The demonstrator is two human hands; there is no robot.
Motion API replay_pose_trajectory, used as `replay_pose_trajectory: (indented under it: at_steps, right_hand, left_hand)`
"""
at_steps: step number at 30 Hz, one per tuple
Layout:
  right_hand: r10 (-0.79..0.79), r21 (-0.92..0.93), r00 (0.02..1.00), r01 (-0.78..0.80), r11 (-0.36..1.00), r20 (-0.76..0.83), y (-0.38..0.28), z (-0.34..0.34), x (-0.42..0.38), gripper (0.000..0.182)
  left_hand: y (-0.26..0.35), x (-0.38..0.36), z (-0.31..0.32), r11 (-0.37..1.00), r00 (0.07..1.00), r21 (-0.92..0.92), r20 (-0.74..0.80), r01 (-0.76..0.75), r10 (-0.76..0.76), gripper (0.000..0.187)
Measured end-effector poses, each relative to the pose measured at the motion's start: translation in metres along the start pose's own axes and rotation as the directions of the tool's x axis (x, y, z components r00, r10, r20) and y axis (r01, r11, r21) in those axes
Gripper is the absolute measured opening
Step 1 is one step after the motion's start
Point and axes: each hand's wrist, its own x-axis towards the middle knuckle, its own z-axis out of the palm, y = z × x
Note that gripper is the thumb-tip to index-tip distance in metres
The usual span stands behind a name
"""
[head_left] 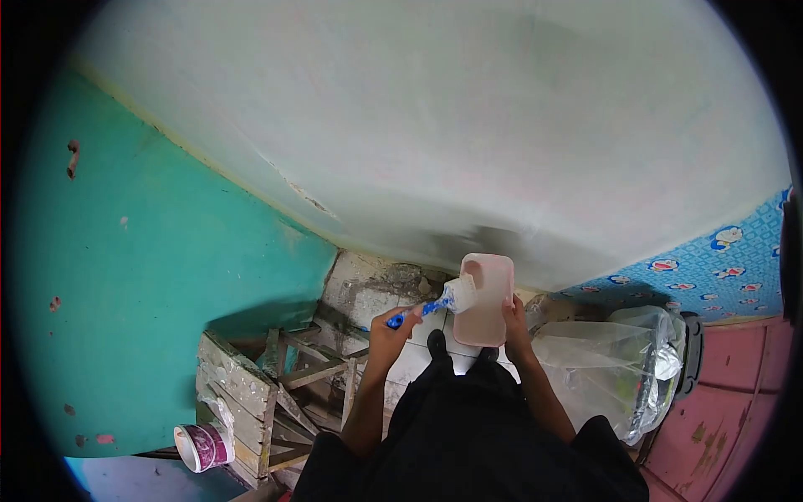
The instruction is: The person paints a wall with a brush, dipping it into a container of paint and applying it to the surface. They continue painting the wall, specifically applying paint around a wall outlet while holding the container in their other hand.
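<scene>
My left hand [390, 336] is closed around the blue, paint-spotted handle of a paintbrush [433, 306]. The brush's wide, whitish bristle end reaches over the left rim of a pale pink plastic container [482, 328]. My right hand [516, 321] grips the container by its right side, fingers mostly hidden behind or below it. The container is held out in front of my body, above the tiled floor, with its open side toward me.
A whitish wall [468, 125] rises ahead, meeting a teal wall [167, 259] at left. A wooden step frame [238, 402] with a paint tub [203, 446] stands left. Plastic-covered goods [602, 360] and a pink door-like panel [707, 410] are at right.
</scene>
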Motion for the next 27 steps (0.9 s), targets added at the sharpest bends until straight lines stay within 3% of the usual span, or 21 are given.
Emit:
replay_pose_trajectory:
  at_steps: [7, 8, 11, 14, 19, 22, 26, 27]
  right_hand:
    - [-0.012, -0.057, 0.999, 0.011, 0.998, -0.031, 0.003, -0.024, 0.012, 0.060]
    - [-0.009, -0.077, 0.999, 0.006, 0.997, -0.041, 0.006, -0.028, 0.016, 0.060]
    - [-0.004, -0.095, 0.998, -0.003, 0.995, -0.070, 0.014, -0.036, 0.026, 0.060]
    - [-0.009, -0.032, 0.997, 0.006, 0.999, -0.081, 0.029, -0.041, 0.039, 0.059]
    - [-0.063, 0.007, 0.990, 0.064, 0.998, -0.124, 0.032, -0.043, 0.049, 0.056]
    - [-0.077, 0.045, 0.988, 0.083, 0.996, -0.130, 0.029, -0.037, 0.046, 0.055]
    - [-0.049, 0.032, 0.985, 0.054, 0.998, -0.165, 0.040, -0.034, 0.036, 0.055]
    - [-0.044, 0.023, 0.984, 0.049, 0.999, -0.172, 0.049, -0.038, 0.035, 0.055]
  left_hand:
    - [-0.034, -0.017, 0.006, 0.984, 0.926, 0.142, 0.347, 0.104, -0.148, 0.021]
    - [-0.044, -0.018, 0.009, 0.993, 0.933, 0.071, 0.343, 0.089, -0.108, 0.021]
    - [-0.065, -0.018, 0.029, 0.993, 0.953, -0.106, 0.303, 0.057, -0.022, 0.022]
    - [-0.067, -0.009, 0.038, 0.994, 0.976, -0.071, 0.209, 0.083, -0.066, 0.022]
    - [-0.121, 0.036, 0.041, 0.962, 0.986, -0.219, 0.070, 0.161, -0.149, 0.021]
    - [-0.156, 0.082, 0.042, 0.993, 0.997, -0.094, 0.031, 0.069, -0.066, 0.021]
    - [-0.183, 0.150, 0.058, 0.957, 0.991, -0.267, -0.098, -0.111, 0.088, 0.022]
    - [-0.188, 0.167, 0.063, 0.963, 0.985, -0.233, -0.133, -0.138, 0.109, 0.023]
